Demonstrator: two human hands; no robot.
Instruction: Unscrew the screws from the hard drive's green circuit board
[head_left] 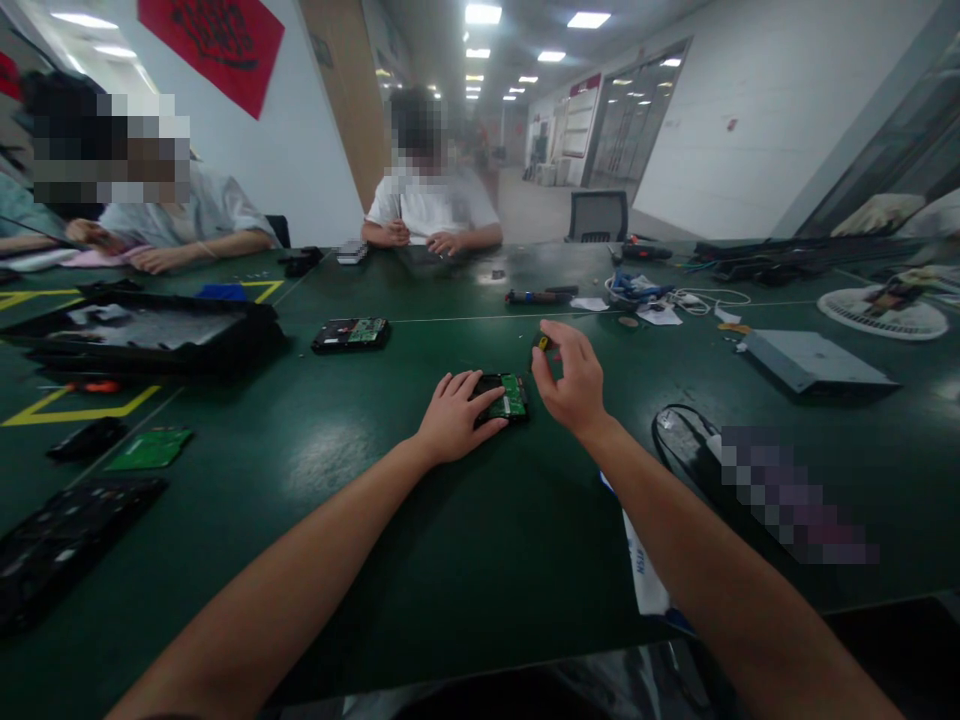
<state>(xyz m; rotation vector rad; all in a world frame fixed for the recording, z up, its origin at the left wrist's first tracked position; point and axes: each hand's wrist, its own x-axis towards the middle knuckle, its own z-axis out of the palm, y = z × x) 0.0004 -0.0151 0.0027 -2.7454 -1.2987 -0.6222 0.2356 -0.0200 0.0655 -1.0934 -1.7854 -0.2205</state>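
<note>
A small hard drive [508,397] with a green circuit board on top lies on the green table [465,560] in front of me. My left hand [455,415] rests flat on its left part, fingers stretched out over it. My right hand [571,378] hovers just right of the drive, fingers curled in a pinch round a small yellow and black tool [542,343], likely a screwdriver.
A second hard drive [351,334] lies further left. A black tray [142,330], a green board [150,449] and dark parts [64,545] sit at the left. A grey box [814,360], cables [675,298] and a fan grille [881,315] are to the right. Other people sit across the table.
</note>
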